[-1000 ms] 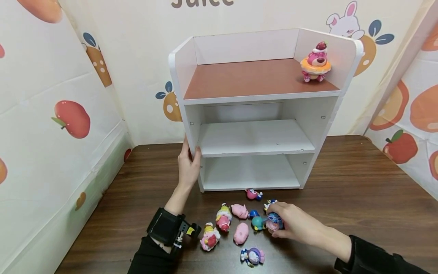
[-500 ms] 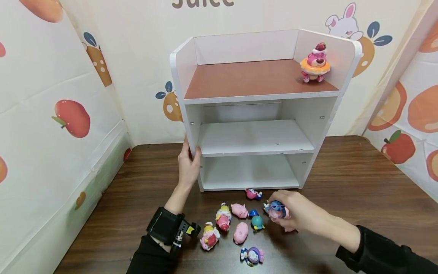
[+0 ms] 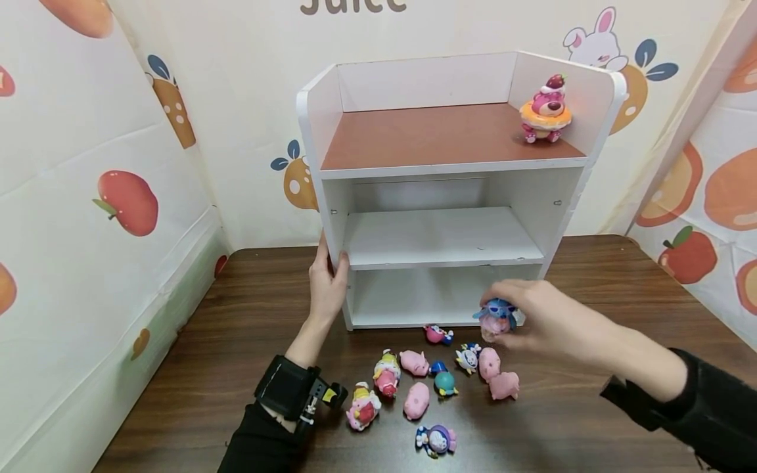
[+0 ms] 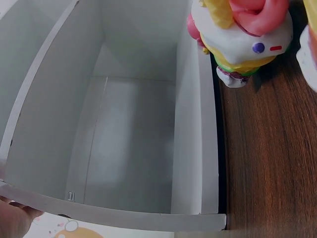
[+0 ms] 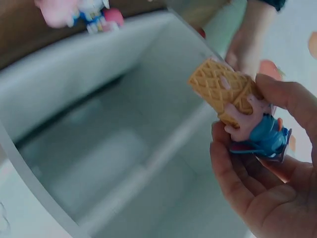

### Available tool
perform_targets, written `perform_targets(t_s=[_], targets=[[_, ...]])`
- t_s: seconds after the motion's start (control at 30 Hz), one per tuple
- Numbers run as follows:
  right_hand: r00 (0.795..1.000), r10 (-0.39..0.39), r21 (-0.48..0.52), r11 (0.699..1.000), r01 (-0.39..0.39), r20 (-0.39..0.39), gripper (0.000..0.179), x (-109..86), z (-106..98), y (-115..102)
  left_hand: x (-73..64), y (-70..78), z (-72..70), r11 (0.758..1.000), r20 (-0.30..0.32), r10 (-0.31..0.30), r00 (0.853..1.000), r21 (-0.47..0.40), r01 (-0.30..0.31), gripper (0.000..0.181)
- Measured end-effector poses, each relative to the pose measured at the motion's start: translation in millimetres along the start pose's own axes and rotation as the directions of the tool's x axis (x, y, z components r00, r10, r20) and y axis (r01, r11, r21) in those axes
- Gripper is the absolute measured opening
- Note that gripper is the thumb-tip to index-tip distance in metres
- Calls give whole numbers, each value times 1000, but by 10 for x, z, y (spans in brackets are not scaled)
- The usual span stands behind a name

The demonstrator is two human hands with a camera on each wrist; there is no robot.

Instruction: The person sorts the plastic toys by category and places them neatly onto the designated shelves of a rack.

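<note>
My right hand (image 3: 550, 318) holds a toy figurine (image 3: 495, 314) in front of the shelf's lower right corner. In the right wrist view this figurine shows a waffle ice cream cone (image 5: 220, 89) with pink drips and a blue character on top, pinched between thumb and fingers. My left hand (image 3: 327, 289) grips the left side panel of the white shelf unit (image 3: 443, 236), thumb at its front edge. Only a bit of that hand (image 4: 15, 218) appears in the left wrist view. On the upper brown shelf stands a pink bear figurine (image 3: 547, 108) with an orange ring and a strawberry.
Several small figurines lie on the wooden table before the shelf: pink pigs (image 3: 504, 385), ice cream characters (image 3: 363, 407), a teal one with a blue cap (image 3: 445, 382), a purple one (image 3: 436, 440). A fruit-printed wall sheet (image 3: 248, 79) surrounds the table.
My right hand has lifted the blue figurine off the table and carried it right and toward the shelf, uncovering two pink pigs and a small white-and-blue figurine. The left hand stays put.
</note>
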State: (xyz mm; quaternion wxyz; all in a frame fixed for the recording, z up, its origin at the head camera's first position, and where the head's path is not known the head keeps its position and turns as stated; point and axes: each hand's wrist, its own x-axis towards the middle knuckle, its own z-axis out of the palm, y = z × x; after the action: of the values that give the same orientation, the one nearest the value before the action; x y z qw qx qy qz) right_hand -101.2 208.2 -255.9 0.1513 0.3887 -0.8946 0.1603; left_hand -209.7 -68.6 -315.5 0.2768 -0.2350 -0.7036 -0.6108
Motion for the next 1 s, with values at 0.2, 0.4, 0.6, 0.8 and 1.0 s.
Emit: perform_targets(t_s=[0.2,0.4,0.6,0.8,1.0], targets=[[1000,-28,-81,996,27,-12,37,140,-343,-63,1,0,3,1000,0,-1,1000,-8,1,51],[999,-51,-162,986,47,-19,39,292,-613,-110,10,-8,17,1000,1,5,1000,-4,-5,51],[995,-102,-215,972,97,-10,36,473,-845,-120,12,0,6,1000,0,-2,1000,-4,2,51],[990,-139,-294,946,136,10,41,684,-1062,3,11,9,-5,1000,4,7,1000,5,-7,52],[996,-90,-376,923,78,-15,45,913,-1273,80,4,16,-12,1000,6,8,1000,21,-8,52]])
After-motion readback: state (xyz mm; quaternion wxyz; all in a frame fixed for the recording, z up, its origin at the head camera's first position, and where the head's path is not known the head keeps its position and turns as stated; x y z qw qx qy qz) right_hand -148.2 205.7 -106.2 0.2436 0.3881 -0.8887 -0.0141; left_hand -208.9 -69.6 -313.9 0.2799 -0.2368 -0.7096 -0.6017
